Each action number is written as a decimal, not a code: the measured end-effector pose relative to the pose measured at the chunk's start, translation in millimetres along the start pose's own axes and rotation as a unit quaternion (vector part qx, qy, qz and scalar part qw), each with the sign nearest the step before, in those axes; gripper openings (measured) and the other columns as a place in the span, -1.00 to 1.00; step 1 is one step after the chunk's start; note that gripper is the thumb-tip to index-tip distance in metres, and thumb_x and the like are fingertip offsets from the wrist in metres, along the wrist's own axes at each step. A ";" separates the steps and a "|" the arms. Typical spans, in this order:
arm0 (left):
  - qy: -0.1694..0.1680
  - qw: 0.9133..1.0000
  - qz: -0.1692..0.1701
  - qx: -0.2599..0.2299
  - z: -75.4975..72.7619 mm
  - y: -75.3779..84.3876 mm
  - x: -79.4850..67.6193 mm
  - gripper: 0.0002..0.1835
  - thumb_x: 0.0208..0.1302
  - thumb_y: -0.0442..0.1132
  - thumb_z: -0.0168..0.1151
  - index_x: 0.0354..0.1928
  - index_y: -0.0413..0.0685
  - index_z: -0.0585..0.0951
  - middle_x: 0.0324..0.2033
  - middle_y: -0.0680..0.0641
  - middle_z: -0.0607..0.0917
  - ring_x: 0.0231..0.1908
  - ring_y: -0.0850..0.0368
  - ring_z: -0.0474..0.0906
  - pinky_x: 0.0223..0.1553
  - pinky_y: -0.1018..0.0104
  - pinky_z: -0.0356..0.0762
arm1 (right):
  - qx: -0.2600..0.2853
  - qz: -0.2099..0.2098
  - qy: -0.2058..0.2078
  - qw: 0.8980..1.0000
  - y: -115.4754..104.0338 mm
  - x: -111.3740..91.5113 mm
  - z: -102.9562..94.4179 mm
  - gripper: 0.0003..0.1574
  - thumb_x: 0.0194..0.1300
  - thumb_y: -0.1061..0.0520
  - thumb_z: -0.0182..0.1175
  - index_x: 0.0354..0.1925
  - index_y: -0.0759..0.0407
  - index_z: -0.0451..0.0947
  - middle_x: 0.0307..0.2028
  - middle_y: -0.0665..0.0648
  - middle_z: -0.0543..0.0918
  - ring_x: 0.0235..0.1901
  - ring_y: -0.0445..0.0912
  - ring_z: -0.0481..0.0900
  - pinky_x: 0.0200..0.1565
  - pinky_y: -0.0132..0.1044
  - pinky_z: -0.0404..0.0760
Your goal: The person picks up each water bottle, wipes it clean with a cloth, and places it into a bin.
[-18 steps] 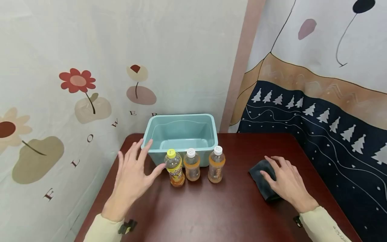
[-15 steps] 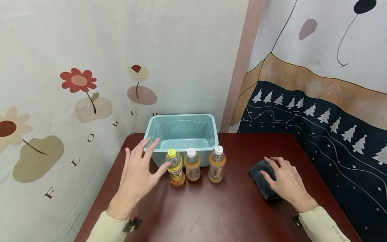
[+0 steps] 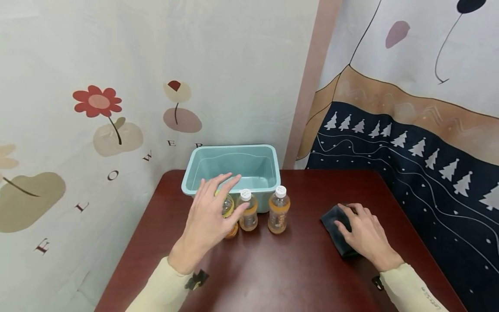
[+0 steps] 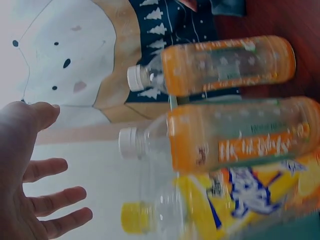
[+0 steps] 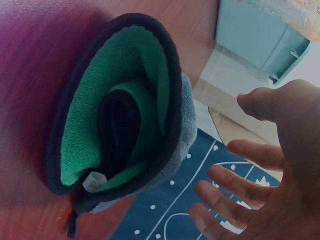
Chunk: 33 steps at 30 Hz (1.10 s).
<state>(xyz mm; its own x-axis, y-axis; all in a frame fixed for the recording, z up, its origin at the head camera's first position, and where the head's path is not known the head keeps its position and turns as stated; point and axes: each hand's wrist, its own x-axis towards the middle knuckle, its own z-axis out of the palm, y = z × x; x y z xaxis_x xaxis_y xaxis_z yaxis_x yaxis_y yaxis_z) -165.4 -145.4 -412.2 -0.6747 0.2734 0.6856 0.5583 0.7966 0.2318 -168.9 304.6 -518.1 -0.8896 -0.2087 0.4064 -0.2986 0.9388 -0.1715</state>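
Observation:
My left hand [image 3: 206,221] hovers in front of the bottles with its fingers spread and nothing held. It hides most of a yellow-capped drink bottle [image 4: 245,200], whose yellow label shows in the left wrist view. To its right stand a white-capped bottle [image 3: 248,216] with an orange band and a similar white-capped bottle [image 3: 278,214], both upright. My right hand [image 3: 366,234], fingers loosely bent, is over a folded dark grey cloth [image 3: 336,229]. In the right wrist view the towel-like cloth [image 5: 82,132] shows a green inside and dark edging, and the fingers are apart from it.
A light teal plastic bin [image 3: 234,149] stands behind the bottles at the back of the dark red table [image 3: 288,268]. Printed fabric [image 3: 241,78] hangs as walls behind the table and on its right side.
My left hand has moved right, from beside the yellow-capped bottle to in front of it, now covering its cap. The right hand stays near the cloth. The bottles have not moved.

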 end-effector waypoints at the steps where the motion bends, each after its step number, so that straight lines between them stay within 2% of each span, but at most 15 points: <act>1: -0.001 1.000 0.003 -0.003 2.0 2.3 1.1 -0.19 0.38 0.06 0.74 0.61 0.10 0.65 0.47 -0.22 0.73 0.49 -0.20 0.68 0.65 -0.67 0.37 | 0.000 0.002 -0.002 1.000 0.1 0.1 0.5 -0.24 0.45 0.05 0.64 0.48 0.26 0.69 0.30 0.47 0.69 0.09 0.37 0.72 -0.03 0.30 0.76; 8: -0.003 0.999 0.036 -0.025 17.7 18.9 8.2 -0.23 0.41 0.01 0.73 0.60 0.14 0.64 0.45 -0.19 0.74 0.42 -0.20 0.72 0.62 -0.59 0.49 | -0.005 0.027 -0.040 0.999 -0.2 -0.5 6.0 -0.23 0.47 0.02 0.63 0.48 0.31 0.67 0.33 0.57 0.64 0.11 0.45 0.69 -0.01 0.40 0.78; 12: -0.009 0.997 0.059 -0.046 28.1 29.9 12.8 -0.28 0.45 -0.03 0.71 0.57 0.10 0.66 0.43 -0.19 0.75 0.40 -0.18 0.73 0.63 -0.44 0.56 | -0.006 0.051 -0.065 0.997 -1.6 0.2 8.6 -0.18 0.50 0.00 0.61 0.53 0.35 0.62 0.37 0.63 0.60 0.13 0.47 0.67 0.05 0.46 0.78; 15: -0.017 0.995 0.071 -0.061 35.2 38.1 16.2 -0.30 0.48 -0.05 0.69 0.57 0.08 0.66 0.44 -0.17 0.73 0.38 -0.15 0.73 0.54 -0.19 0.71 | -0.006 0.062 -0.078 0.995 -1.5 1.6 11.0 -0.14 0.52 -0.01 0.60 0.56 0.37 0.58 0.39 0.66 0.57 0.12 0.48 0.67 0.06 0.46 0.78; 18: -0.026 0.994 0.079 -0.073 41.7 45.7 19.1 -0.31 0.49 -0.06 0.68 0.57 0.07 0.66 0.45 -0.16 0.71 0.38 -0.15 0.72 0.50 -0.11 0.76 | -0.004 0.068 -0.084 0.994 0.0 2.9 14.1 -0.11 0.52 0.00 0.60 0.58 0.39 0.55 0.39 0.69 0.55 0.11 0.49 0.67 0.03 0.44 0.79; 23: -0.065 0.990 0.069 -0.104 52.6 56.0 20.8 -0.35 0.58 -0.09 0.60 0.61 0.06 0.63 0.51 -0.17 0.66 0.47 -0.11 0.67 0.46 -0.02 0.80 | 0.008 0.078 -0.093 0.993 2.2 1.1 21.6 -0.05 0.51 0.06 0.60 0.62 0.45 0.47 0.35 0.73 0.54 0.08 0.50 0.68 0.01 0.42 0.83; 26: -0.088 0.987 0.056 -0.120 60.7 59.5 21.1 -0.34 0.62 -0.09 0.57 0.65 0.08 0.60 0.56 -0.18 0.62 0.51 -0.07 0.64 0.28 0.14 0.88 | 0.010 0.080 -0.095 0.992 2.4 -0.4 26.0 -0.04 0.50 0.09 0.60 0.63 0.46 0.44 0.31 0.74 0.56 0.06 0.51 0.70 0.02 0.42 0.84; 33: -0.112 0.986 0.036 -0.121 78.4 59.7 23.0 -0.32 0.64 -0.09 0.54 0.69 0.07 0.56 0.61 -0.21 0.57 0.58 -0.13 0.59 0.31 0.14 0.87 | -0.001 0.076 -0.097 0.992 2.2 2.0 33.4 -0.06 0.49 0.08 0.62 0.62 0.40 0.49 0.22 0.71 0.66 0.04 0.51 0.74 0.02 0.47 0.84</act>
<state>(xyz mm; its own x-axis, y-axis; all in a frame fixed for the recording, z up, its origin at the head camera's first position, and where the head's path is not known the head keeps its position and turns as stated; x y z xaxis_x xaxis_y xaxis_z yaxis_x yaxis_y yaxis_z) -185.5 -49.3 -436.7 -0.7033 0.4581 0.5437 0.6893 0.6266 0.3637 -182.9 297.2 -547.7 -0.9742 -0.1127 0.1957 -0.1550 0.9640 -0.2161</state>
